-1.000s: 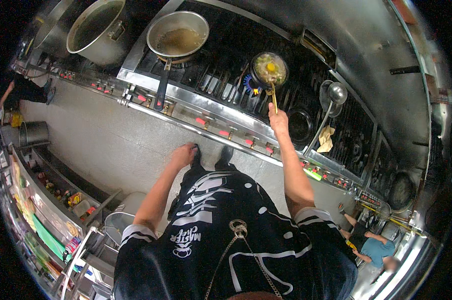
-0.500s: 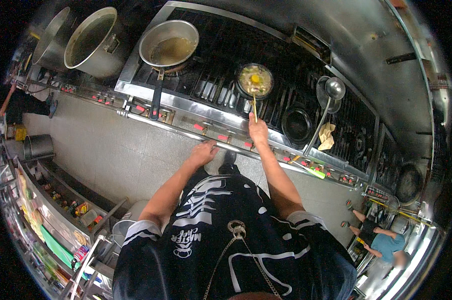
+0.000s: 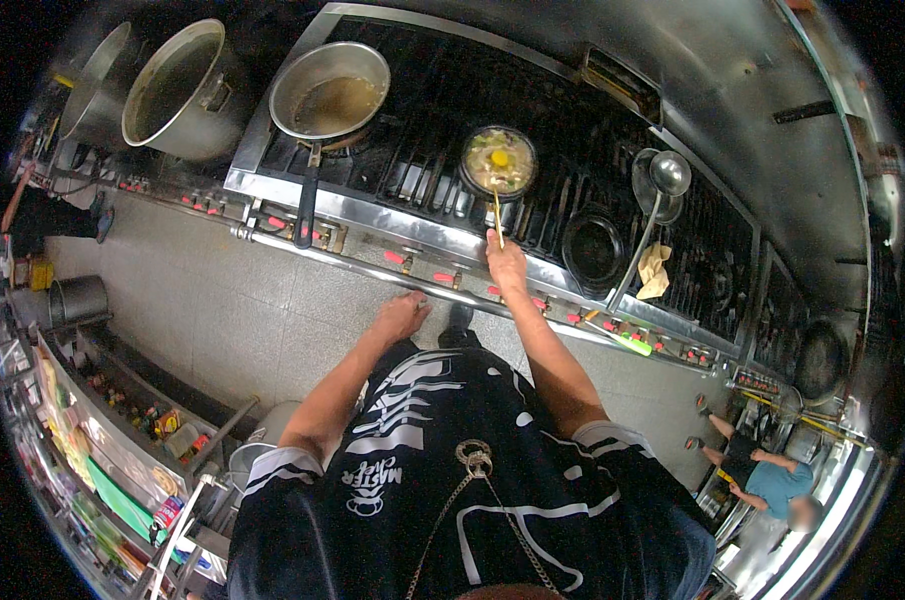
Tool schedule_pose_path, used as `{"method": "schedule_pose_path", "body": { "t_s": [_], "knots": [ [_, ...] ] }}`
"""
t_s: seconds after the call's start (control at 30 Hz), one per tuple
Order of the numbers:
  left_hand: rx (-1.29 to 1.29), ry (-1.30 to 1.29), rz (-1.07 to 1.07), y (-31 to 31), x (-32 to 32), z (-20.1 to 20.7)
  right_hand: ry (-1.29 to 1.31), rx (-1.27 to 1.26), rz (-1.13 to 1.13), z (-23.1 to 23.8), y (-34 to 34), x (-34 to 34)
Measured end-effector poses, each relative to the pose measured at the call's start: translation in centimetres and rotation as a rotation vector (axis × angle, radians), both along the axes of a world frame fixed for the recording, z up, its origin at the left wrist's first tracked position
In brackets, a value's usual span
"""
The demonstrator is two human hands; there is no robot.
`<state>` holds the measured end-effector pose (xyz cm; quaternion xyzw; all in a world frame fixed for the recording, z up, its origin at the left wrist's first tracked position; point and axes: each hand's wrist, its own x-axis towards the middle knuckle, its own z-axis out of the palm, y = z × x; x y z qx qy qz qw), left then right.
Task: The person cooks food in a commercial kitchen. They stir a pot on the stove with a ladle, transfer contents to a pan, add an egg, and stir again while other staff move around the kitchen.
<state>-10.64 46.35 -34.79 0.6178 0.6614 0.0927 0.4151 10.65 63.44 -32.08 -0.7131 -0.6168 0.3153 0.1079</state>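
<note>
My right hand (image 3: 507, 265) is closed around a thin, light wooden stick (image 3: 498, 218), which slants up to the near edge of a small dark pan (image 3: 466, 182). In the pan a pale, chunky mixture (image 3: 500, 176) surrounds a yellow egg yolk (image 3: 499, 158). Whether the same hand also grips a pan handle is hidden. My left hand (image 3: 403, 314) hangs just on my side of the steel rail (image 3: 373, 268), its fingers curled in loosely with nothing visible in them.
On the left of the range (image 3: 563, 100) stands a saucepan (image 3: 316, 62) of brownish liquid, its black handle jutting toward me. Large pots (image 3: 205, 120) stand beyond it. To the right are a black pan (image 3: 592, 250), a ladle (image 3: 670, 174) and a crumpled cloth (image 3: 654, 271). Another person (image 3: 773, 485) is far right.
My right hand, the stick and the small pan have shifted slightly left, and the mixture's surface looks different. My left hand has drawn back a little from the rail.
</note>
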Motion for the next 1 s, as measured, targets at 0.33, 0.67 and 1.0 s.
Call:
{"method": "schedule_pose_path", "body": {
  "t_s": [0.33, 0.67, 1.0],
  "knots": [
    [0.169, -0.082, 0.043, 2.0, -0.3, -1.2, 0.068, 0.04, 0.059, 0.4, -0.5, 0.5],
    [0.279, 0.193, 0.081, 4.6, 1.0, 3.5, 0.157, -0.081, 0.014, 0.4, 0.0, 1.4],
    [0.266, 0.208, -0.003, 4.4, 0.7, 2.3, 0.398, -0.14, 0.074, 1.0, -0.2, 1.8]
  ]
}}
